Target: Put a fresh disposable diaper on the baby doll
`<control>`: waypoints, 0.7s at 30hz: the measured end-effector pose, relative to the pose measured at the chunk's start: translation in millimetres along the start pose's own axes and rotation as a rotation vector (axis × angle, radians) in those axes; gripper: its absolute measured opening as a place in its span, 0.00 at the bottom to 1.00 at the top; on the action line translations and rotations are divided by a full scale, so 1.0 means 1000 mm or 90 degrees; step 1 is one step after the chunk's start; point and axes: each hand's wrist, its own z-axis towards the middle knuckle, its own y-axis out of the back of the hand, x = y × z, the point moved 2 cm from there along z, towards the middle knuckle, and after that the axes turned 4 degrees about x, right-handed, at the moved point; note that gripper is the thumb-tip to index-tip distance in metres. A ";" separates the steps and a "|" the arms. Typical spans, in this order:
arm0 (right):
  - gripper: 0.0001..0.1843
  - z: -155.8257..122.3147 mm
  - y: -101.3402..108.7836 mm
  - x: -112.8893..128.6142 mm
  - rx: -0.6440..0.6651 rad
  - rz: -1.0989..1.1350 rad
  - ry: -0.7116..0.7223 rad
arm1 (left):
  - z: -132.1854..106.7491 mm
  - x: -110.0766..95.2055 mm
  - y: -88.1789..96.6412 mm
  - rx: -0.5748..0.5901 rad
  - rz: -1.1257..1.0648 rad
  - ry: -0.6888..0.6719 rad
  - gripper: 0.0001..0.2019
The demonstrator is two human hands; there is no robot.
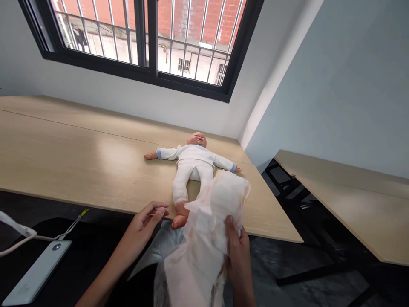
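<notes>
A baby doll in a white suit with blue cuffs lies on its back on a light wooden table, arms spread. One bare foot pokes past the table's front edge. My right hand grips a crumpled white disposable diaper, which hangs down over the edge and hides part of the doll's other leg. My left hand is close to the foot and the diaper, fingers loosely apart, holding nothing.
A pale grey phone-like device with a white cable lies on a dark surface at lower left. A grey sheet shows below the diaper. Another wooden table stands at right, with dark chair frames between. A barred window is above.
</notes>
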 end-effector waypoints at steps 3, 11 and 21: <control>0.41 0.009 -0.003 -0.007 0.025 0.019 -0.040 | 0.011 0.009 -0.005 0.011 0.127 -0.045 0.26; 0.48 0.004 -0.019 -0.023 0.069 0.053 -0.107 | 0.043 0.024 -0.027 -0.033 0.350 -0.086 0.28; 0.50 -0.005 -0.025 -0.024 0.095 0.065 -0.049 | 0.062 0.012 -0.045 0.082 -0.153 -0.008 0.42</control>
